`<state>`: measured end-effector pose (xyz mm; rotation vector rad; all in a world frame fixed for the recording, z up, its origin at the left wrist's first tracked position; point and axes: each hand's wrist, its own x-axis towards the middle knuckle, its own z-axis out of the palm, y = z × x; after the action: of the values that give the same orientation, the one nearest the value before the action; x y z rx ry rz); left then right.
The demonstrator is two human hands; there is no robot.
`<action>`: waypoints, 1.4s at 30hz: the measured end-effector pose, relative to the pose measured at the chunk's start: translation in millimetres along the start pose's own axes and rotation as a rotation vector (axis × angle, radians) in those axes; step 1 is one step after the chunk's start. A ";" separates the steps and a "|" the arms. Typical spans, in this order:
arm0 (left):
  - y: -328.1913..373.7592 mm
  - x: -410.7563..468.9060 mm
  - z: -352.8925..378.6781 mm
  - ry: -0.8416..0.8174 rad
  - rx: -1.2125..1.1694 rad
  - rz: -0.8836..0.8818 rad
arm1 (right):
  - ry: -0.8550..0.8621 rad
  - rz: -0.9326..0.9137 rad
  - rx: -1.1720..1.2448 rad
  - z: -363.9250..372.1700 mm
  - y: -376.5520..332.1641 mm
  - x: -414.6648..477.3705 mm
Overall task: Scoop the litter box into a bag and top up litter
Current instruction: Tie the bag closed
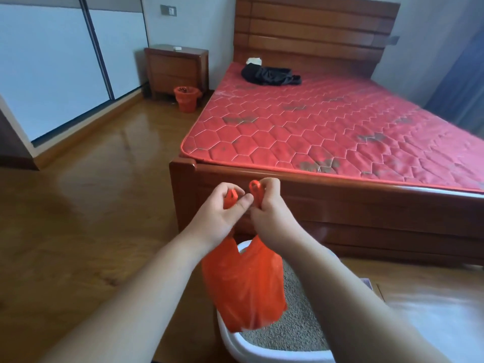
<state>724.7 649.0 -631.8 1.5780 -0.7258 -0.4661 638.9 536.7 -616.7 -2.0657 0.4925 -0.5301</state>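
Observation:
An orange plastic bag (243, 286) hangs in the air over a white litter box (235, 344) filled with grey litter (296, 323). My left hand (222, 213) grips the bag's left handle loop. My right hand (269, 205) grips the right handle loop. The two hands are held close together, nearly touching, in front of the bed's footboard. The bag's lower part bulges and hides part of the litter. No scoop is in view.
A wooden bed (262, 195) with a red mattress (327, 121) stands right behind the litter box. Black clothing (269, 76) lies on the mattress. An orange bin (186, 98) sits by a wooden nightstand (175, 69). Wood floor (91, 205) stretches to the left.

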 end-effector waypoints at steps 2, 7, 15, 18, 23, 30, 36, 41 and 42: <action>-1.5 1.0 3.4 0.043 0.044 0.033 | -0.078 -0.044 -0.060 2.3 -4.8 -6.6; 1.5 -1.7 6.3 0.148 0.211 0.096 | -0.173 -0.126 -0.106 2.3 -5.6 -14.9; 18.8 -0.8 7.4 0.243 -0.401 0.026 | -0.114 -0.110 -0.104 2.4 7.6 -5.3; 25.3 3.0 -1.7 0.247 -0.612 0.006 | -0.202 -0.078 0.015 2.2 9.3 -3.7; 29.6 2.4 -16.0 0.295 -0.686 0.034 | -0.415 0.043 0.016 3.9 13.0 -3.6; 26.4 8.4 -25.5 0.291 -0.800 -0.033 | -0.262 0.164 0.104 6.4 12.4 -1.3; 7.0 4.0 -34.0 0.059 -0.182 -0.007 | 0.066 0.343 0.739 -6.2 -0.4 7.7; 3.2 -3.6 -26.2 -0.262 -0.096 0.030 | 0.223 0.443 1.060 -14.1 -4.0 10.5; 2.7 -4.9 -21.7 -0.319 -0.077 0.044 | 0.265 0.468 1.102 -14.2 -3.2 11.7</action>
<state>735.3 668.1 -626.6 1.4278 -0.9708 -0.7151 641.3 522.4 -604.9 -0.8012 0.6225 -0.6001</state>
